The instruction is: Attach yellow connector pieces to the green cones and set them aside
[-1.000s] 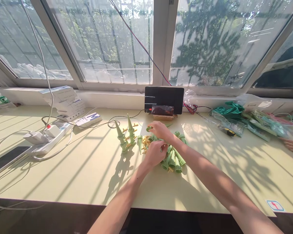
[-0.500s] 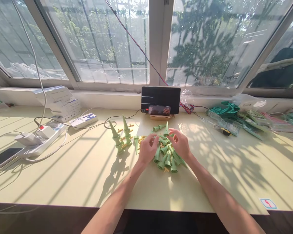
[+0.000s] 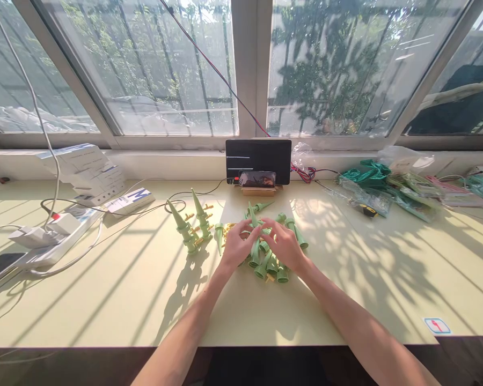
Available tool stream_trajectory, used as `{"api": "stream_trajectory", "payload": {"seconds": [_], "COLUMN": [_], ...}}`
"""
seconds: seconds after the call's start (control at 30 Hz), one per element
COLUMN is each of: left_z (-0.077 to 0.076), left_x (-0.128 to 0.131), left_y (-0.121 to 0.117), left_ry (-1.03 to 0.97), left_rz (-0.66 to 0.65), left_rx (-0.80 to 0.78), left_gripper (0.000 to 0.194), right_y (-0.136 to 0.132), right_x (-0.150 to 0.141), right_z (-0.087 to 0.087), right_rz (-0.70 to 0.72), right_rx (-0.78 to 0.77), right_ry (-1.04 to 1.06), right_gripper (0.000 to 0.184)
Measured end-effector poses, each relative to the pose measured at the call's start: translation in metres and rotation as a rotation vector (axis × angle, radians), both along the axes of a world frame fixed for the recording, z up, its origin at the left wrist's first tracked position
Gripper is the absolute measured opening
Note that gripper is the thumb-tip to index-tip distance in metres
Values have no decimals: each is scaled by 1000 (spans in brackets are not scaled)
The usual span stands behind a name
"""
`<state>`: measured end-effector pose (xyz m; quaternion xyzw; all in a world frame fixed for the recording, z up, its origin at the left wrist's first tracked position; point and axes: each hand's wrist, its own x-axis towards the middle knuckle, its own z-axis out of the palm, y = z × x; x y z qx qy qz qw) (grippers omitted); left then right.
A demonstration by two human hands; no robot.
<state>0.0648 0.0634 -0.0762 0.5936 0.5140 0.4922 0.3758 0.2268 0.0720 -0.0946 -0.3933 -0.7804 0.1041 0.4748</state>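
My left hand (image 3: pixel 239 244) and my right hand (image 3: pixel 285 245) meet over a loose pile of pale green plastic watering spikes (image 3: pixel 272 264). Between their fingertips a green watering spike (image 3: pixel 253 215) stands point up; both hands are closed on it, though its lower part is partly hidden by the fingers. Small yellow valves (image 3: pixel 227 229) lie just behind my left hand, beside a single spike (image 3: pixel 219 236). To the left, two upright stacks of spikes (image 3: pixel 180 221) with yellow valves sticking out at the side stand on the table.
A tablet (image 3: pixel 258 155) and a phone (image 3: pixel 257 178) lean on a stand at the back. Left are white boxes (image 3: pixel 84 171), a power strip (image 3: pixel 70 238) and cables. On the right lie plastic bags (image 3: pixel 366 174) and a yellow-black tool (image 3: pixel 367 210). A sticker (image 3: pixel 437 325) marks the front edge.
The spike in my right hand has moved left to my left hand, and the hands have come together around it. The pile has shifted, with spikes now showing right of my right hand.
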Motion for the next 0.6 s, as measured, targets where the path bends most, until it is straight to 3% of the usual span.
{"api": "stream_trajectory", "payload": {"seconds": [0.33,0.47,0.6], "left_z": [11,11,14], "left_x": [-2,-3,-4], "left_y": [-6,-3,-2], "left_ry": [3,9,7], "left_rz": [-86,20,114], "left_rx": [-6,7,26], "left_gripper": [46,48,46], "right_y": [-1,1,7], "right_x": [0,5,11], "right_z": [1,5,9], "right_rz": [4,22,-55], "right_rx": [-29,-54,-69], "right_ry": [42,25,-97], "right_gripper": [27,29,20]}}
